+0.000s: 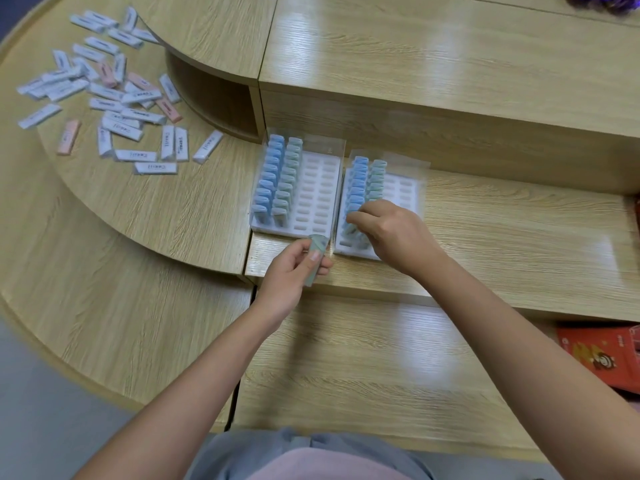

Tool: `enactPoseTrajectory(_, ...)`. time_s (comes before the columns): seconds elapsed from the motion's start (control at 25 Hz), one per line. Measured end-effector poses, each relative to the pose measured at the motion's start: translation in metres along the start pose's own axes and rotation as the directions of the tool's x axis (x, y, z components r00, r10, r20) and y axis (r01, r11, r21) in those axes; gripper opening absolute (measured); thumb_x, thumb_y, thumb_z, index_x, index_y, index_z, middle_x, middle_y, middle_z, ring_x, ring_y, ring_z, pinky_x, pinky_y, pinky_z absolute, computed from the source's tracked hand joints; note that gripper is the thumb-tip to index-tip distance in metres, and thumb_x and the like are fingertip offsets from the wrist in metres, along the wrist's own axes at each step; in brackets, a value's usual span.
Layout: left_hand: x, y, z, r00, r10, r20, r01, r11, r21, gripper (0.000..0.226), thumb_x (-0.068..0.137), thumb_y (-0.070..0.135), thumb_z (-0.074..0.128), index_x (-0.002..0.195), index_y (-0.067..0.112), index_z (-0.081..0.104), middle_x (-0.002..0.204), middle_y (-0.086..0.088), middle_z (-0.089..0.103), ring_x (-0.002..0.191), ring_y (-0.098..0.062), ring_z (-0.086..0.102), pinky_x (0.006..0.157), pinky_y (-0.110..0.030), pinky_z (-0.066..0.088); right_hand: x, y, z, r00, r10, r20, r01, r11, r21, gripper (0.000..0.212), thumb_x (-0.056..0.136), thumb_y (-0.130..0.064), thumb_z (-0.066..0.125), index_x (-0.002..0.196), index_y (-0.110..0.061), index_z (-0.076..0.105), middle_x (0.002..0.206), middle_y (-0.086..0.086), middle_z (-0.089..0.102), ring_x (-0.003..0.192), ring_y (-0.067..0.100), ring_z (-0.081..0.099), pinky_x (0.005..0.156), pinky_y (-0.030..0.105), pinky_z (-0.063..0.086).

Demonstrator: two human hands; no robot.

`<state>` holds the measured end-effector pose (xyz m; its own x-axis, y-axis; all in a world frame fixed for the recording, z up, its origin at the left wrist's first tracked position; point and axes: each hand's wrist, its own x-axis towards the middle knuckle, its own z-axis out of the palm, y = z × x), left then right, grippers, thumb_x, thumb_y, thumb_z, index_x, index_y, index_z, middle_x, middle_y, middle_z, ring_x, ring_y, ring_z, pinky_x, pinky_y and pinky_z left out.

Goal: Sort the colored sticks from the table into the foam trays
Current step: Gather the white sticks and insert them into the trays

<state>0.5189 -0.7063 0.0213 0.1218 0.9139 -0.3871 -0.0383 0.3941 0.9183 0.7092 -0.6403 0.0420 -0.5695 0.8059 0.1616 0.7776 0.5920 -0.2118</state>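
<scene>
Two white foam trays stand side by side on the wooden table. The left tray (320,188) holds a row of blue sticks (268,174) and a row of green sticks (289,174); its right slots are bare. The right tray (403,188) also carries a blue and a green row. My left hand (294,271) grips a green stick (316,258) just in front of the left tray. My right hand (388,230) rests on the near end of the right tray, fingertips pressing on a stick in its rows. A pile of loose white and pink sticks (110,95) lies at the far left.
A raised wooden shelf (450,74) runs behind the trays, with an open cubby (214,95) at its left end. A red box (602,355) sits at the right edge. Something purple (602,1) shows at the top right.
</scene>
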Motion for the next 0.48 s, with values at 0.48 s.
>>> enactPoseTrajectory(0.48,0.023,0.015,0.009,0.977,0.215,-0.009,-0.201,0.926,0.32,0.014,0.088,0.019,0.064,0.083,0.032,0.061,0.08,0.007,0.059,0.073,-0.004,0.053,0.07,-0.022,0.043,-0.005,-0.004,0.014,0.99,0.091,-0.109,-0.078,0.989,0.125,0.009,0.081,-0.005,0.058,0.081,-0.002,0.067,0.085,0.011,0.06,0.076,0.03,0.058,0.052,0.037,0.05)
